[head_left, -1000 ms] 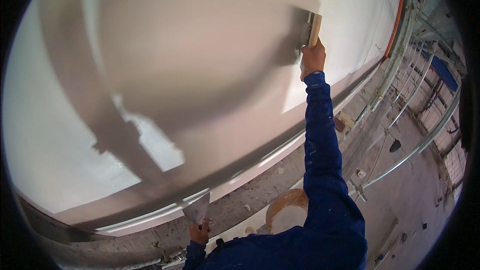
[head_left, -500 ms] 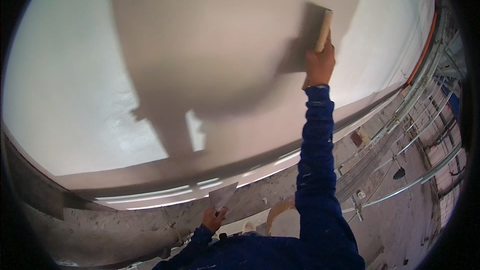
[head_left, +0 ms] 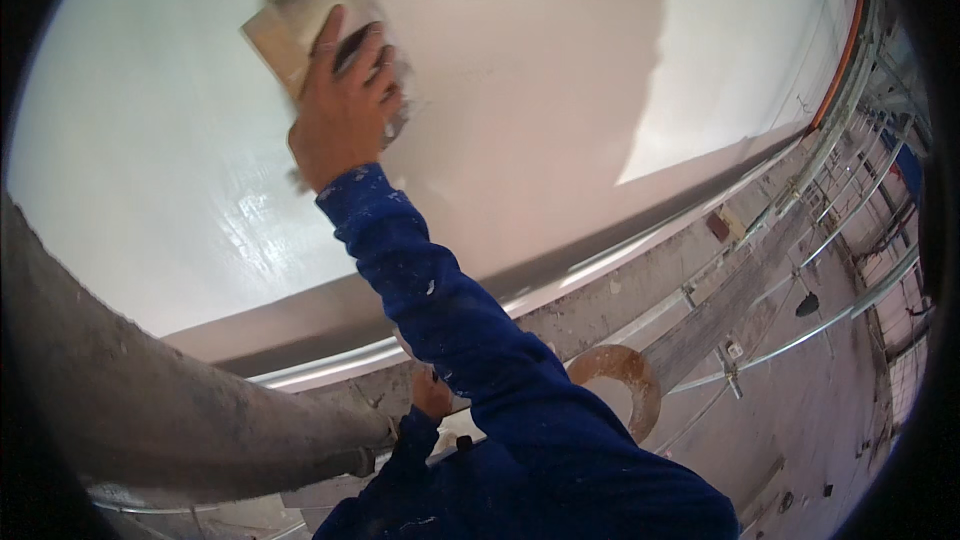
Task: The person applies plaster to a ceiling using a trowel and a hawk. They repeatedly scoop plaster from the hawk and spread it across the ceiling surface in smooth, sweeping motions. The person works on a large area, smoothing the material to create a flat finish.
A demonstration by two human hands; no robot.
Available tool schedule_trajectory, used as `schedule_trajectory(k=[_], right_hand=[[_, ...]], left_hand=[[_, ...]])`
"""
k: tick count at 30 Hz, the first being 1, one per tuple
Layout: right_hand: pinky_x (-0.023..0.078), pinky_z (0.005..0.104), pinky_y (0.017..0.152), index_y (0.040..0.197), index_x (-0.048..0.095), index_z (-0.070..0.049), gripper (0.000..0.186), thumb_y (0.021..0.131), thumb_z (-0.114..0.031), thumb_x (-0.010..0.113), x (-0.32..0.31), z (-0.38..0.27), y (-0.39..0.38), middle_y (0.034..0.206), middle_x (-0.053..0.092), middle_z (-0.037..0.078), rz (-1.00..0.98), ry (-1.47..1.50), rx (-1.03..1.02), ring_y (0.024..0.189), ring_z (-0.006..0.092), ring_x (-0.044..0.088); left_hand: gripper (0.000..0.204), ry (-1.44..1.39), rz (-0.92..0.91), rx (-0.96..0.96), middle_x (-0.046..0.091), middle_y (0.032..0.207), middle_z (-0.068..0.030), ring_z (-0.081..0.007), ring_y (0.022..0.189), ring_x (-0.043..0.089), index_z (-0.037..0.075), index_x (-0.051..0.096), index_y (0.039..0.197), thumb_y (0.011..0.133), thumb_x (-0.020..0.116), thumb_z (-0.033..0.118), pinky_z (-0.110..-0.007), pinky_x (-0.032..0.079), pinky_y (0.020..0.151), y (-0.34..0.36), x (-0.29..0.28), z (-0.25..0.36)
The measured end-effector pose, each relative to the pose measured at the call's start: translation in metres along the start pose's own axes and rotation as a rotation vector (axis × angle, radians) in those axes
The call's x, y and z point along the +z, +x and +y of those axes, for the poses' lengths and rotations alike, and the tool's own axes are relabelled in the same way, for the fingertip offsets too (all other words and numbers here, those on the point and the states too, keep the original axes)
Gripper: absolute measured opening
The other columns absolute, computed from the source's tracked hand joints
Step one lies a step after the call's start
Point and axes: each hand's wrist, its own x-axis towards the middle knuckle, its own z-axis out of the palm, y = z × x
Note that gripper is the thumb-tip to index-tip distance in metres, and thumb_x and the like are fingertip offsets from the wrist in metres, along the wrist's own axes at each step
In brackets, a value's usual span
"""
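Observation:
My right hand (head_left: 342, 118) grips a flat metal trowel (head_left: 275, 40) against the upper left of the smooth, pale wall (head_left: 540, 110). Its blade lies at a slant beneath my fingers, slightly blurred, with my blue-sleeved arm stretched across the view. Low in the middle, my left hand (head_left: 430, 397) is partly hidden behind that arm, closed on what was seen in earlier frames as a putty knife; its pale blade barely shows now.
A round container with a stained brown rim (head_left: 630, 380) sits below the wall. A weathered plank (head_left: 700, 310) and metal scaffold tubes (head_left: 770, 360) run along the right over the dusty floor. A thick concrete-grey curved member (head_left: 180, 410) fills the lower left.
My right hand and trowel have swept from the wall's upper right to its upper left, turning the blade. My left hand has become mostly covered by the right arm.

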Motion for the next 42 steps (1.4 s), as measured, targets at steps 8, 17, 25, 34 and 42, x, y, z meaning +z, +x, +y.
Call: schedule_trajectory(k=[8, 17, 25, 34, 42], right_hand=[[0.046, 0.0314, 0.069, 0.104, 0.050, 0.000, 0.040, 0.063, 0.000, 0.055, -0.085, 0.106, -0.033, 0.089, 0.056, 0.009, -0.723, 1.028, -0.001, 0.081, 0.0162, 0.055], [0.045, 0.0393, 0.082, 0.106, 0.049, -0.001, 0.050, 0.057, 0.009, 0.053, -0.188, 0.248, -0.110, 0.100, 0.057, 0.011, -0.390, 1.248, 0.433, 0.091, 0.0273, 0.055], [0.043, 0.0307, 0.084, 0.101, 0.057, -0.010, 0.055, 0.051, 0.013, 0.056, -0.215, 0.277, -0.124, 0.104, 0.055, 0.006, -0.884, 0.662, 0.153, 0.096, 0.0219, 0.053], [0.046, 0.0296, 0.058, 0.093, 0.051, 0.004, 0.033, 0.065, -0.009, 0.062, -0.248, 0.386, -0.046, 0.080, 0.055, 0.010, -0.357, 0.289, 0.632, 0.069, 0.0169, 0.054], [0.043, 0.0335, 0.078, 0.116, 0.045, 0.000, 0.050, 0.066, 0.001, 0.050, -0.220, 0.469, 0.134, 0.099, 0.054, 0.019, 0.140, 0.024, 0.186, 0.089, 0.0259, 0.055]], left_hand=[[0.033, -0.909, -0.112, -0.373, 0.059, 0.073, -0.0095, -0.0140, 0.046, 0.050, -0.003, 0.055, 0.090, 0.086, 0.045, 0.028, -0.026, 0.039, 0.041, 0.006, -0.020, 0.040], [0.055, -1.097, -0.489, -0.258, 0.055, 0.065, -0.0118, -0.0153, 0.041, 0.049, -0.007, 0.050, 0.091, 0.081, 0.049, 0.047, -0.027, 0.044, 0.042, 0.043, -0.023, 0.099], [0.032, -1.064, -0.633, -0.251, 0.052, 0.060, -0.0076, -0.0122, 0.044, 0.049, -0.003, 0.050, 0.087, 0.086, 0.044, 0.028, -0.023, 0.039, 0.040, 0.076, -0.012, 0.149], [0.047, -1.302, -0.211, -0.353, 0.054, 0.066, -0.0147, -0.0181, 0.035, 0.046, -0.003, 0.041, 0.102, 0.079, 0.054, 0.036, -0.027, 0.038, 0.030, 0.074, 0.007, 0.133], [0.049, -1.172, -0.298, -0.531, 0.054, 0.063, -0.0145, -0.0175, 0.039, 0.049, -0.008, 0.049, 0.085, 0.081, 0.049, 0.041, -0.027, 0.040, 0.033, 0.053, 0.012, 0.110]])
